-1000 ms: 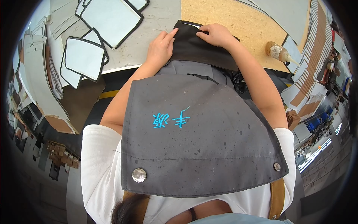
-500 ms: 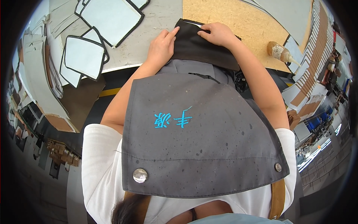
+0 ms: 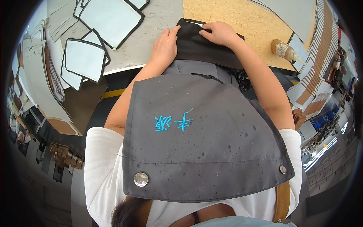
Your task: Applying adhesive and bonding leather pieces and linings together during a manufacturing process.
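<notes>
Black leather-like sheet (image 3: 206,49), one, at worktable's (image 3: 159,22) near edge. Left hand (image 3: 164,45): fingertips at its far-left corner; pinch cannot be told. Right hand (image 3: 220,34): thumb and forefinger pinching its far edge.

On the grey-and-tan surface (image 3: 162,13), we locate overlapping black-edged, white, four-sided panels (image 3: 85,56) at left and a brownish, pale-nozzled bottle (image 3: 280,49) at right. We note brown cardboard boxes (image 3: 67,156) at lower left.
</notes>
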Motion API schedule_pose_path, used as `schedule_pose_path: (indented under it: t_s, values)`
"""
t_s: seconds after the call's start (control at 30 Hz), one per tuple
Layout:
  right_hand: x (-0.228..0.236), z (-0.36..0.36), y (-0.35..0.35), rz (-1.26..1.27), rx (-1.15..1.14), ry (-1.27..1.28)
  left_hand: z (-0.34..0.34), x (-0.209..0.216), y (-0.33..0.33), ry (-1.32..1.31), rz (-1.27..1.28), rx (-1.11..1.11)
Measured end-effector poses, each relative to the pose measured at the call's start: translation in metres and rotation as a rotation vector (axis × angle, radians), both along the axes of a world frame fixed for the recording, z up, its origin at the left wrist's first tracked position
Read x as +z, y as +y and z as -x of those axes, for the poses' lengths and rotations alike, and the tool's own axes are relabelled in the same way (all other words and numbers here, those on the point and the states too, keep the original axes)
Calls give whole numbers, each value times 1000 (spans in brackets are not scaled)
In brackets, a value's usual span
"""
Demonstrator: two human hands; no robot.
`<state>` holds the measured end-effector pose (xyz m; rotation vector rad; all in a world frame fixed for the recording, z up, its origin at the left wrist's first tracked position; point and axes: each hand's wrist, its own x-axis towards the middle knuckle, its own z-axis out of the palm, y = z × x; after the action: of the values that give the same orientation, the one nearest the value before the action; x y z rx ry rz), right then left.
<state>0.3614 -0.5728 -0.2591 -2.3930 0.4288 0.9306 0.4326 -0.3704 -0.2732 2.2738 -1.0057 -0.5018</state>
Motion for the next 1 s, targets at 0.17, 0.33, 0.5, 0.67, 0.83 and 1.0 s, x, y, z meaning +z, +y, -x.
schedule_pose_path:
  t_s: [0.17,0.33,0.5,0.67,0.83,1.0]
  values:
    - [-7,8,-1,-15,-41,-99,-27,20,-2,-104,-182,-60]
    - [-2,5,0,-1,9,-69,-30,19,4,-232,25,-198]
    - [-2,3,0,3,12,-90,-20,7,-2,-305,-57,-524]
    - [1,6,0,14,-12,-65,-19,7,-5,-269,-71,-542]
    - [21,6,-16,96,7,119,-18,6,-3,-283,-74,-534]
    - [4,23,-13,-72,-171,-273,-17,7,-5,-312,-107,-534]
